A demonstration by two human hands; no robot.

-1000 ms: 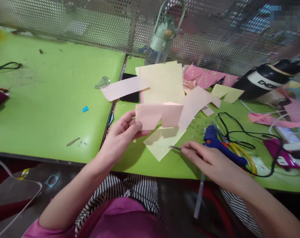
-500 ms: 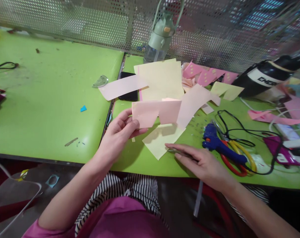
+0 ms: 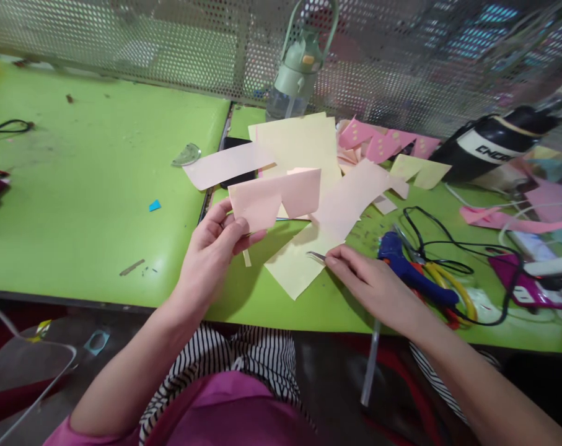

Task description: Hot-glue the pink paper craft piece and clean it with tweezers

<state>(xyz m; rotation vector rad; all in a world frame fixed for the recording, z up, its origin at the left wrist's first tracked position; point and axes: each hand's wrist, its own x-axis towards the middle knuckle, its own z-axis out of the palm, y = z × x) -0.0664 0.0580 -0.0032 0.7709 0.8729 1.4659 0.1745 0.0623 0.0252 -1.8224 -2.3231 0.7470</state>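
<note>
My left hand [image 3: 218, 238] pinches the left end of a folded pink paper piece [image 3: 257, 201] with a notch in its lower edge, held above the table. Closed around metal tweezers [image 3: 316, 255], my right hand [image 3: 371, 282] is at the right of a pale yellow paper piece [image 3: 292, 272]. The tweezers' tips point left over that yellow paper. Behind the held piece lie large cream sheets [image 3: 299, 139] and a long pale pink strip [image 3: 355, 192]. Another pink strip [image 3: 227, 164] crosses a dark phone [image 3: 237, 144].
A green-lidded bottle [image 3: 297, 74] stands at the back, a black bottle [image 3: 499, 139] at the right. Cut pink pieces [image 3: 387, 145] lie between them. A blue glue gun [image 3: 413, 272], scissors [image 3: 452, 288] and dark cable [image 3: 513, 303] lie right of my right hand.
My left hand has moved the pink piece left and slightly up and tilted it. My right hand has shifted up a little, and the tweezers' tips show more clearly.
</note>
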